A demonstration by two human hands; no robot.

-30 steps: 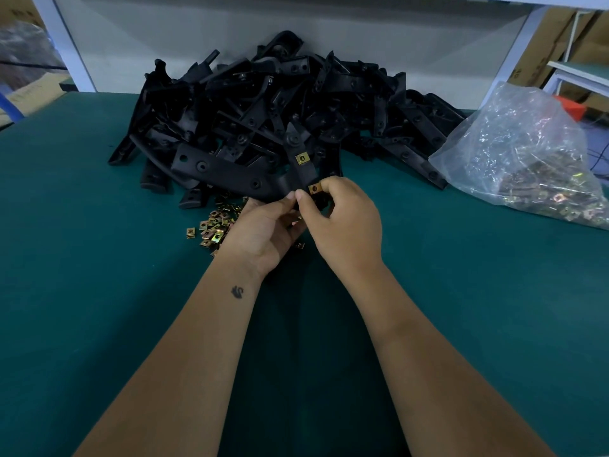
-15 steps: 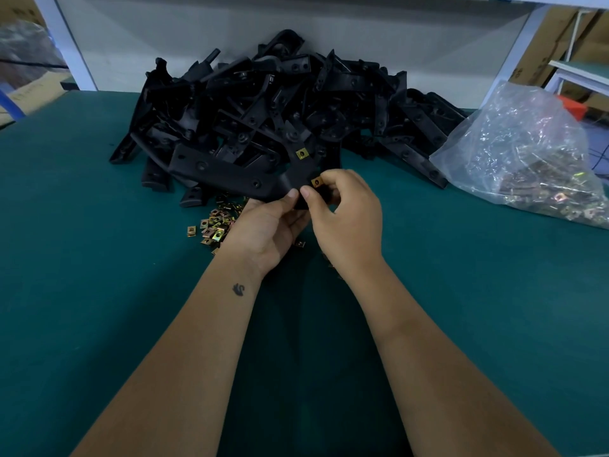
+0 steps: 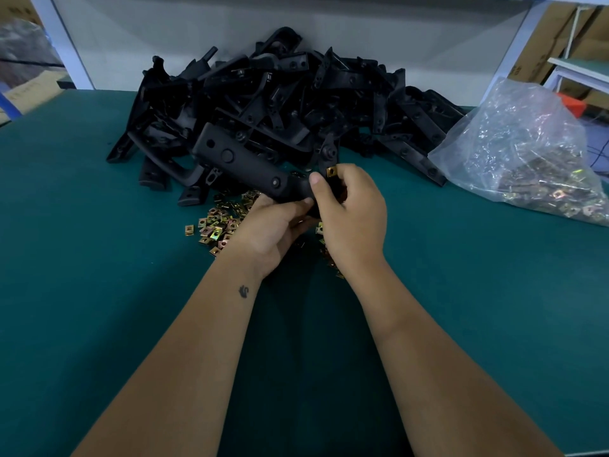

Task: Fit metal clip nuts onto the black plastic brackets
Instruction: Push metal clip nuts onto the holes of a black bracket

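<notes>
I hold a long black plastic bracket (image 3: 240, 163) above the green table, its far end pointing up-left toward the pile. My left hand (image 3: 273, 229) grips its near end from below. My right hand (image 3: 352, 212) curls round the bracket's short arm, thumb on top. A brass-coloured clip nut (image 3: 331, 172) sits on that arm beside my right forefinger. Loose clip nuts (image 3: 217, 225) lie in a small heap on the table just left of my left hand.
A big pile of black brackets (image 3: 296, 100) fills the back middle of the green table (image 3: 99, 291). A clear plastic bag of clip nuts (image 3: 527, 159) lies at the right. A white wall and frame posts stand behind.
The bracket has turned in my hands: its long end swung up and left. The upper clip nut seen earlier on the short arm is out of sight.
</notes>
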